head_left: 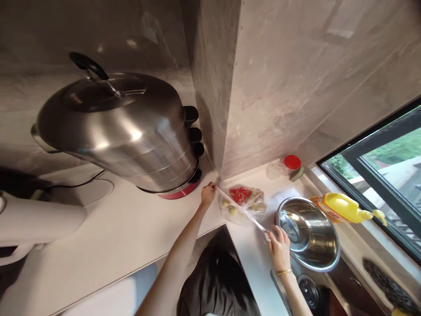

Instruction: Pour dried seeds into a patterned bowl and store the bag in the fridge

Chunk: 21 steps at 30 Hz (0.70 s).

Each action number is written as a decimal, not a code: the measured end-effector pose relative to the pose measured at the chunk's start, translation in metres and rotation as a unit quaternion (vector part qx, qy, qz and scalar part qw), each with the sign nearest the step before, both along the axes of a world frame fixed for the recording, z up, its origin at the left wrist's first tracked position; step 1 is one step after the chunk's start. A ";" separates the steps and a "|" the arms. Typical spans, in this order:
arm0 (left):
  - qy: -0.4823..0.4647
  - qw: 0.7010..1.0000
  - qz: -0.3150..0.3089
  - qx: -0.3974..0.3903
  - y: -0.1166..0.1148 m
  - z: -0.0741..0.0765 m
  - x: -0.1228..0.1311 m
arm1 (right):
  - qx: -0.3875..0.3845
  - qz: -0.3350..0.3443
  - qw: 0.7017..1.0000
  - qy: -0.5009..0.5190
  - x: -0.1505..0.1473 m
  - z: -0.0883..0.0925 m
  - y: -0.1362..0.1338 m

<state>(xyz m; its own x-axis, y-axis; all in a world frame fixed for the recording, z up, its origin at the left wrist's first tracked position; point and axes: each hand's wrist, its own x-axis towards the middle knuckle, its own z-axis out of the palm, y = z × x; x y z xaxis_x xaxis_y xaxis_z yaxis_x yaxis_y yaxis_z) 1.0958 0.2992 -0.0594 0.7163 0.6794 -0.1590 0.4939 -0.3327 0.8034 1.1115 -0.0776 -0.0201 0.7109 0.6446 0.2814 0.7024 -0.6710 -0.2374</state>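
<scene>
Bag [245, 208] sits toward five o'clock in my feed, left hand [208, 194] pinching one taut end [226, 196] and right hand [279, 248] the other, so I judge a hard tug could tear it or knock that right hand into the bowl [325, 235] at its four o'clock.

The left forearm [176, 254] slants up from the bottom edge to the left hand [208, 194], fingers pinched just below frame centre, while the right forearm [295, 292] rises at lower right to the right hand [279, 246], fingers bent and gripping.
</scene>
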 end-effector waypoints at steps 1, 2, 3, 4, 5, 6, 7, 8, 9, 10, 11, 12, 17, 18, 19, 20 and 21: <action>0.001 1.000 -0.005 -0.011 0.002 -0.006 -0.002 | 0.014 0.003 1.000 0.027 -0.006 0.000 -0.002; -0.002 1.000 -0.017 -0.020 0.002 -0.011 -0.004 | 0.024 0.013 0.998 0.058 -0.009 0.002 -0.001; -0.001 0.999 -0.036 -0.031 0.000 -0.014 -0.005 | 0.027 0.026 0.995 0.087 -0.009 0.006 0.003; 0.008 0.997 -0.059 -0.039 -0.004 -0.015 -0.006 | 0.018 0.039 0.993 0.108 -0.004 0.011 0.011; 0.022 0.995 -0.085 -0.038 -0.011 -0.016 -0.007 | -0.004 0.049 0.992 0.119 0.004 0.015 0.021; 0.039 0.993 -0.111 -0.025 -0.021 -0.017 -0.007 | -0.037 0.057 0.991 0.116 0.015 0.018 0.033; 0.055 0.990 -0.132 0.003 -0.033 -0.017 -0.007 | -0.072 0.059 0.990 0.102 0.028 0.018 0.045; 0.065 0.986 -0.148 0.044 -0.046 -0.018 -0.007 | -0.108 0.058 0.988 0.089 0.043 0.016 0.059; 0.066 0.981 -0.159 0.092 -0.060 -0.019 -0.006 | -0.143 0.061 0.985 0.079 0.057 0.012 0.071; 0.062 0.974 -0.168 0.137 -0.072 -0.021 -0.005 | -0.177 0.071 0.979 0.077 0.071 0.007 0.083; 0.060 0.968 -0.174 0.173 -0.082 -0.024 -0.004 | -0.209 0.083 0.971 0.083 0.083 0.001 0.092; 0.062 0.962 -0.176 0.199 -0.089 -0.028 -0.003 | -0.237 0.091 0.962 0.097 0.093 -0.004 0.099; 0.080 0.947 -0.190 0.245 -0.082 -0.047 -0.010 | -0.308 0.070 0.935 0.160 0.127 -0.021 0.099; 0.081 0.948 -0.184 0.247 -0.077 -0.050 -0.013 | -0.313 0.061 0.934 0.161 0.132 -0.022 0.096; 0.084 0.950 -0.176 0.245 -0.073 -0.052 -0.016 | -0.314 0.056 0.934 0.161 0.135 -0.024 0.092; 0.089 0.952 -0.168 0.240 -0.069 -0.053 -0.019 | -0.311 0.055 0.935 0.159 0.138 -0.026 0.090; 0.090 0.953 -0.167 0.236 -0.068 -0.052 -0.020 | -0.301 0.059 0.938 0.158 0.138 -0.029 0.089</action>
<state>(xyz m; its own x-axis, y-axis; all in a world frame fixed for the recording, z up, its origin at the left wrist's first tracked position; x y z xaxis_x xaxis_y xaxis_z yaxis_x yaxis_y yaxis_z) 1.0757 0.2312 -0.1119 0.8954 0.4441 -0.0326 0.4123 -0.7991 0.4375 1.2499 0.0112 -0.0493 0.6108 0.6987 -0.3724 0.7389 -0.6720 -0.0488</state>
